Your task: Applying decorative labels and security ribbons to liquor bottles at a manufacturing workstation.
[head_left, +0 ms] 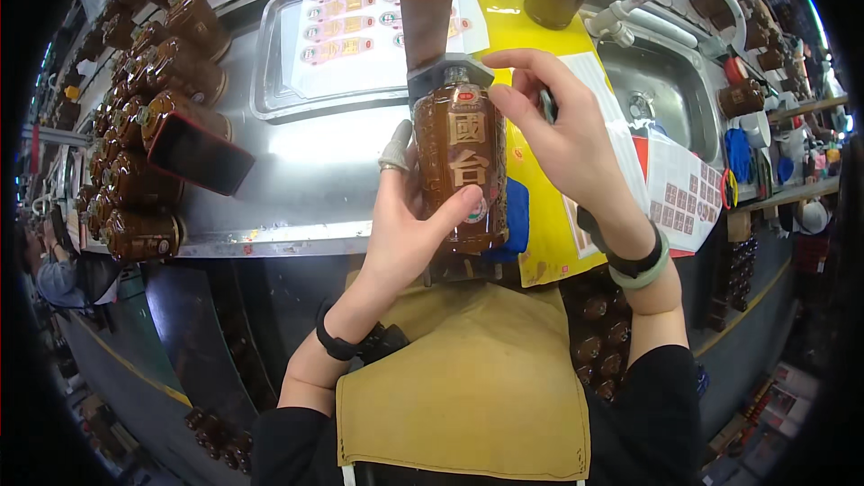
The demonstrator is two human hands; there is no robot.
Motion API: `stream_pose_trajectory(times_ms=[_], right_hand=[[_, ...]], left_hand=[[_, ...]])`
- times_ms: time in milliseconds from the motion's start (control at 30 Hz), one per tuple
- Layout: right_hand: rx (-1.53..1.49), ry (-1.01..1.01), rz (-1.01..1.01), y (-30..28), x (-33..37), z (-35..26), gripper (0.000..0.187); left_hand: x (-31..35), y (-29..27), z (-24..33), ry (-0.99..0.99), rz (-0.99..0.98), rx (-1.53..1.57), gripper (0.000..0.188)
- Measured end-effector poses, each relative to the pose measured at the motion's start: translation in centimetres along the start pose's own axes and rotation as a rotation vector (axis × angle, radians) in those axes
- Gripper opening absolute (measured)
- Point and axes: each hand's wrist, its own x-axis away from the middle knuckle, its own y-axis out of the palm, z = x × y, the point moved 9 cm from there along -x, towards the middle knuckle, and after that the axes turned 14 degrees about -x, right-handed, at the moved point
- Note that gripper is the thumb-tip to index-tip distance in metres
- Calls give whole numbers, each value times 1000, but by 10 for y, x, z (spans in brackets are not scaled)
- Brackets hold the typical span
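Two hands meet on one brown glazed bottle (pixel 461 171), held upright over the front edge of the steel workbench (pixel 306 171), just above the person's tan apron (pixel 468 387). Her or his left hand (pixel 409 225) wraps the lower body from the side, thumb pressed across the front near the label's foot, a grey finger cot (pixel 396 146) on one raised finger, probably to keep the glaze clean and the grip sure. At the shoulder, the right hand (pixel 562 139) curls in, fingers half closed around the neck near a grey collar (pixel 447 72), as if steadying it there; whether it pinches something small I cannot tell. Behind the bottle lies a yellow sheet (pixel 540 243) with a blue cloth (pixel 516 216) at its edge, and a shallow steel tray (pixel 270 81) holds sticker sheets (pixel 346 27) within easy reach. Rows of matching brown bottles (pixel 144 126) lie stacked along the left side, and a sink (pixel 657 90) with a white hose (pixel 648 0) sits to the right
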Motion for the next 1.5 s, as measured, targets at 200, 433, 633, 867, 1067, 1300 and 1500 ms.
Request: stream_pose_trajectory(times_ms=[200,433,633,867,1067,1300,1500], right_hand=[[-113,170,-13,19,1,30,38],[-74,175,23,20,0,30,37],[-70,179,13,21,0,29,38],[-67,190,24,20,0,30,38],[-70,169,21,20,0,29,38],[-52,160,25,21,0,26,39],[-175,200,34,16,6,36,39]], left_hand=[[-1,0,-5,-14,-4,-65,91],[0,1,-5,6,16,-31,91],[1,1,-4,33,28,-63,91],[1,1,-1,55,39,-62,87],[2,1,-3,27,38,-110,83],[2,1,-1,47,45,-96,84],[0,1,1,53,46,-48,87]])
